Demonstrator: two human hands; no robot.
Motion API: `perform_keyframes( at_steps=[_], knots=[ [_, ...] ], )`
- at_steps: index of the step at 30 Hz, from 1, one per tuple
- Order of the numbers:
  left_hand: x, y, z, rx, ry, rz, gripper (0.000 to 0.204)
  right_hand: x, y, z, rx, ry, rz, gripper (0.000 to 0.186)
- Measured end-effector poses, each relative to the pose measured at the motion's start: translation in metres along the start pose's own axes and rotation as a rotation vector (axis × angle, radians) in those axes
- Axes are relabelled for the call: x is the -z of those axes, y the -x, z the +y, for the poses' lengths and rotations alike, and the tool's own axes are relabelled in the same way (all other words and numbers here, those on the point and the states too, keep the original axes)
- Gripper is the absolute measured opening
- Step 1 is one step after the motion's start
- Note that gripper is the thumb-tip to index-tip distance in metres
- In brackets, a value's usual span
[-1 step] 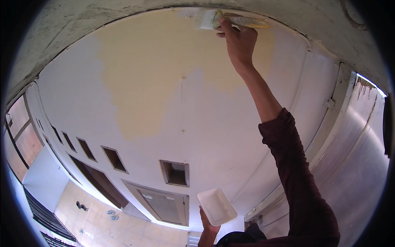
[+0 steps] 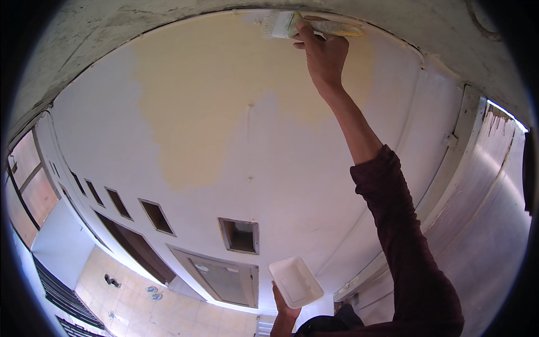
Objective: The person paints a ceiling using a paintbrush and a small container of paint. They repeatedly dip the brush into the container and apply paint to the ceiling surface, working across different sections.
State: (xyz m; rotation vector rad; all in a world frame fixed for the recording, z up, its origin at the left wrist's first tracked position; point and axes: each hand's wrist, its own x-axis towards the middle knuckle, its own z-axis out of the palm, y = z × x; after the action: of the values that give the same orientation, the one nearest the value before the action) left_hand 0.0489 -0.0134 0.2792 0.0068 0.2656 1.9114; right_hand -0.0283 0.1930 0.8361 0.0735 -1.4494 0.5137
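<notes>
My right hand (image 2: 327, 56) is raised high, its fingers closed around a wide paintbrush (image 2: 339, 27) with a paint-smeared handle. The pale bristles point left and rest on or very close to the wall (image 2: 303, 185), just under its top edge. Cream-yellow paint (image 2: 196, 101) covers an uneven patch of the otherwise whitish wall, around and below the brush. Low in the view, my left hand (image 2: 283, 312) grips a white rectangular plastic tub (image 2: 296, 282) from its left side and underneath. The tub is tilted; its inside looks pale, and I cannot make out how much paint it holds.
A rough grey concrete ceiling (image 2: 112, 45) curves over the wall's top. Below are small framed openings (image 2: 240, 235), a door (image 2: 216, 275) and a doorway. Slippers (image 2: 152, 293) lie on the tiled floor far down. Corrugated translucent sheeting (image 2: 477, 185) stands on the right.
The brush and my right hand have shifted slightly left and up along the wall's top. The tub and my left hand have stayed in place.
</notes>
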Motion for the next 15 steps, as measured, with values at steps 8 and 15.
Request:
perform_keyframes(
  at_steps=[8, 15],
  knots=[
    [0.0, 0.004, 0.01, -0.048, 0.025, -0.002, 0.058, 0.039, -0.009, 0.012, 0.26, 0.473, 0.198, 0.03],
    [0.0, -0.003, 0.011, -0.012, 0.043, -0.022, 0.056, 0.021, 0.003, 0.004, 0.287, 0.246, 0.13, 0.018]
  ],
)
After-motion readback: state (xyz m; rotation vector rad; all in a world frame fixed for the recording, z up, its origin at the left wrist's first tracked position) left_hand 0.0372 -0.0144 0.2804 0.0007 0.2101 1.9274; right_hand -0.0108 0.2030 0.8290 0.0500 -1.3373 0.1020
